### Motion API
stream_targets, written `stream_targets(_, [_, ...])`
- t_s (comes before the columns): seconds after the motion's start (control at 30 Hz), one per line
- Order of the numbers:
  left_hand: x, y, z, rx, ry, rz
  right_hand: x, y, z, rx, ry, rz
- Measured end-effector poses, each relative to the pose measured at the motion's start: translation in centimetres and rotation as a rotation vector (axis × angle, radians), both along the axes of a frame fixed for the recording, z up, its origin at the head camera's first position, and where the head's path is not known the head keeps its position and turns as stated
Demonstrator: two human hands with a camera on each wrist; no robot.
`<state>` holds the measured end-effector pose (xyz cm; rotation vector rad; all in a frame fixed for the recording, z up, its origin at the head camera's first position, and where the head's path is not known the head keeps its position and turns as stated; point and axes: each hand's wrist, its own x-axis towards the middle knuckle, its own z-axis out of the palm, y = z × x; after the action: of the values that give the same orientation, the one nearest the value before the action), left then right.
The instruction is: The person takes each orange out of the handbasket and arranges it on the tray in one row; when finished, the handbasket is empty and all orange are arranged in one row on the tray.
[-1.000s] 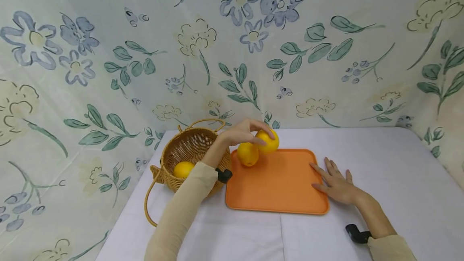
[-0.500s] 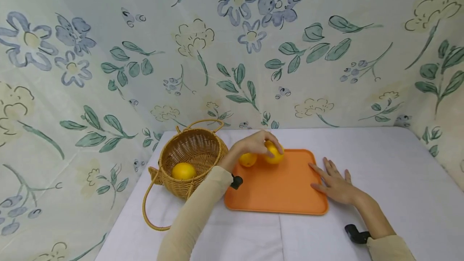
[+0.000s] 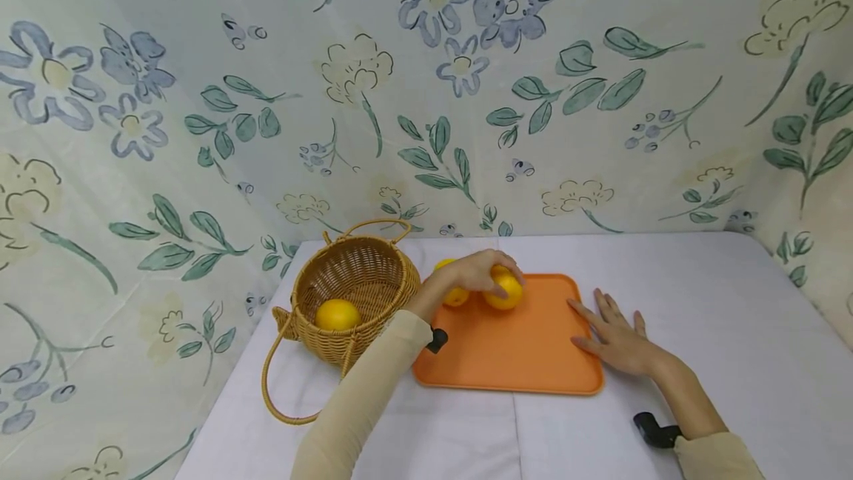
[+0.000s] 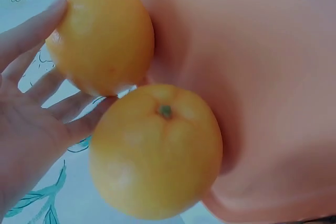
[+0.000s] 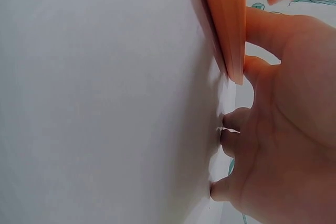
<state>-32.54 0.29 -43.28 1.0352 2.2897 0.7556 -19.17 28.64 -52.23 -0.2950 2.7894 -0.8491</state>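
In the head view, the left hand [image 3: 481, 271] holds an orange [image 3: 504, 301] from above, thumb on the near side and fingers over the far side, toward the far edge of the orange-coloured tray [image 3: 516, 354] and left of its middle; a grip from above probably keeps the fingers out from under the fruit. A second orange [image 3: 456, 298] sits in the tray's far left corner, partly hidden by the wrist. Just left of the tray stands a wicker basket [image 3: 351, 265] with one yellow-orange fruit [image 3: 338, 315] inside. At the tray's right edge the right hand [image 3: 620, 343] lies with fingers spread, holding nothing and touching the rim, perhaps to steady the tray on the white-covered tabletop [image 3: 700, 310]. In the left wrist view, the thumb presses the held orange's side over the tray while other fingers pass behind; it looks round, smooth and slightly glossy, deep yellow-orange. The second orange, nearer the lens, shows a green stem spot. Whether the two touch is unclear. In the right wrist view, the thumb and a finger meet the tray's edge, while other fingertips rest on the tabletop beside it.
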Motion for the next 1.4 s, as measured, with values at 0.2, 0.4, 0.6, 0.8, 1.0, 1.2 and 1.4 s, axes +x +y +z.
stream_targets(0.2, [-0.2, -0.3, -0.3, -0.025, -0.010, 0.023, 0.1, 0.0, 0.0, -0.008, -0.002, -0.002])
stream_targets(0.4, [-0.3, -0.7, -0.4, -0.017, -0.046, 0.035, 0.0, -0.1, -0.1, -0.002, -0.001, -0.004])
stream_targets(0.6, [-0.4, -1.1, -0.3, -0.022, -0.034, 0.038, 0.1, -0.2, 0.0, -0.008, 0.003, 0.000])
stream_targets(0.8, [-0.6, -1.6, -0.1, -0.026, -0.007, 0.054, 0.1, -0.2, 0.0, -0.011, 0.007, 0.001])
stream_targets(1.0, [-0.8, -1.7, 0.2, -0.029, 0.020, 0.054, 0.1, -0.2, 0.1, -0.016, 0.010, 0.002])
stream_targets(1.2, [-0.9, -1.6, 0.3, -0.032, -0.001, 0.063, 0.1, -0.2, 0.1, -0.013, 0.009, 0.001])
stream_targets(1.4, [-0.8, -1.5, 0.2, -0.035, -0.020, 0.084, 0.1, -0.1, 0.0, -0.010, 0.010, -0.001])
